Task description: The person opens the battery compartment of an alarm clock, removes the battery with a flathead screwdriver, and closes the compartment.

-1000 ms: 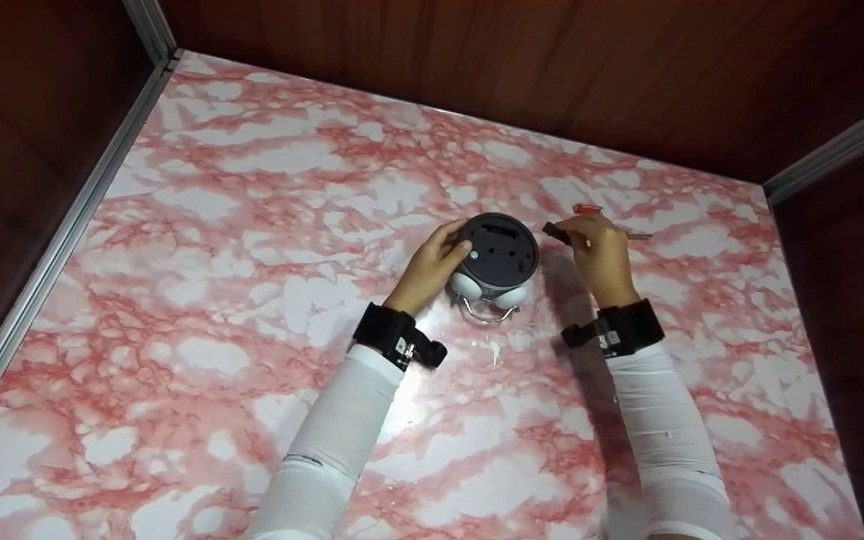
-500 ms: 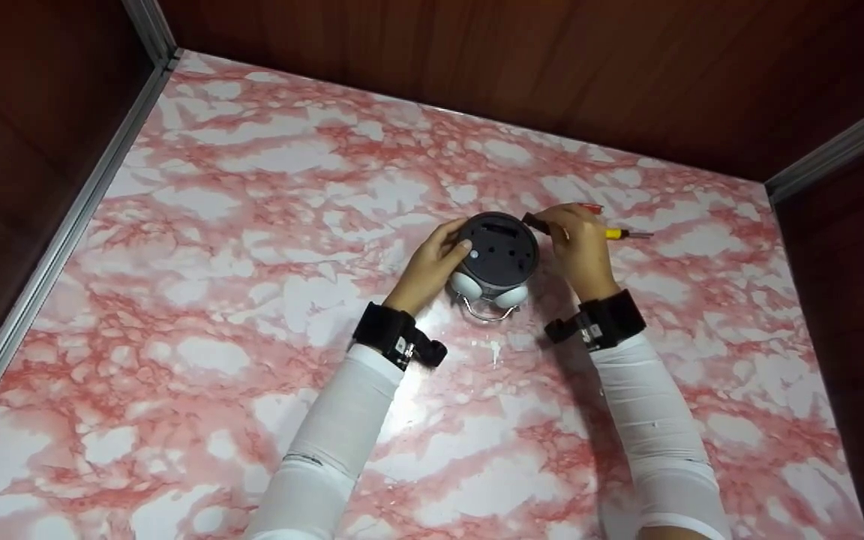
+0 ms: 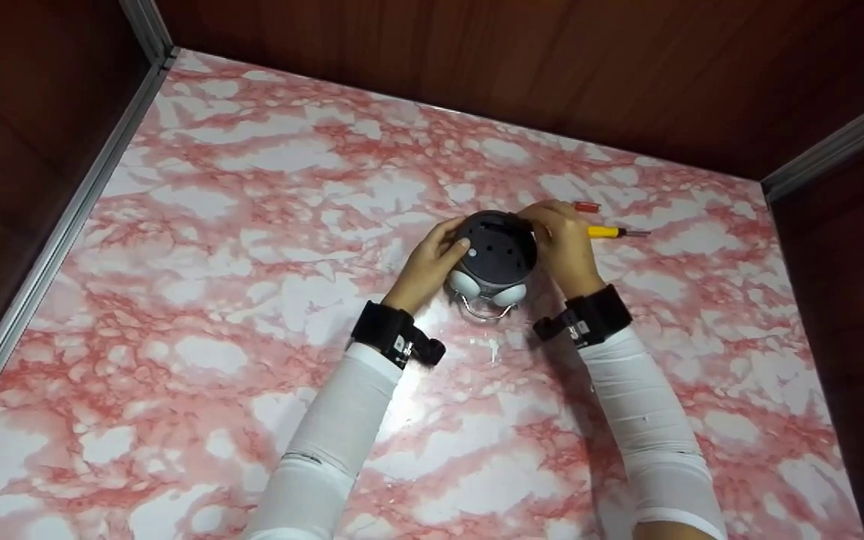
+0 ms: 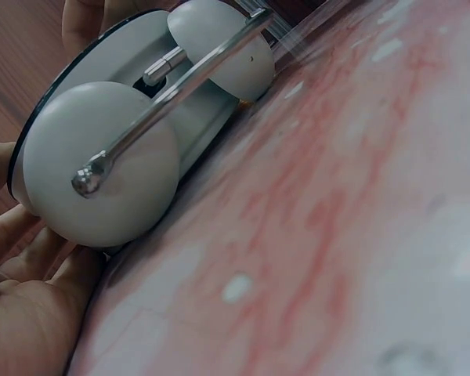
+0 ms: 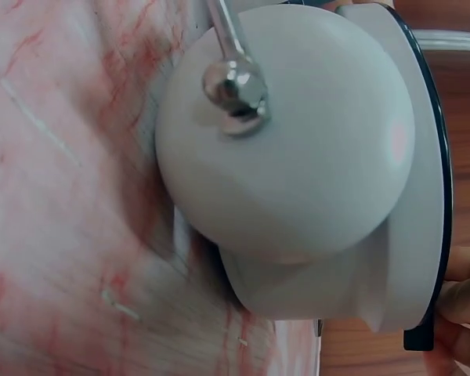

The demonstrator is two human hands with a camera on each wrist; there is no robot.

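A twin-bell alarm clock lies face down, its black back up and its two white bells and metal handle toward me. My left hand grips its left side, thumb on the back's edge; in the left wrist view its fingers curl under the rim beside a bell. At the back's far right edge, beside the open battery slot, my right hand pinches a small black battery cover. An end of that battery cover pokes past the rim in the right wrist view.
Just beyond my right hand lie a yellow-handled screwdriver, its shaft pointing right, and a small red item. Dark wood panels wall in the red-and-white marbled table at the back and sides.
My right hand has moved left with the battery cover, from beside the clock to its back at the slot. The screwdriver's yellow handle has come into view. My left hand stays on the clock.
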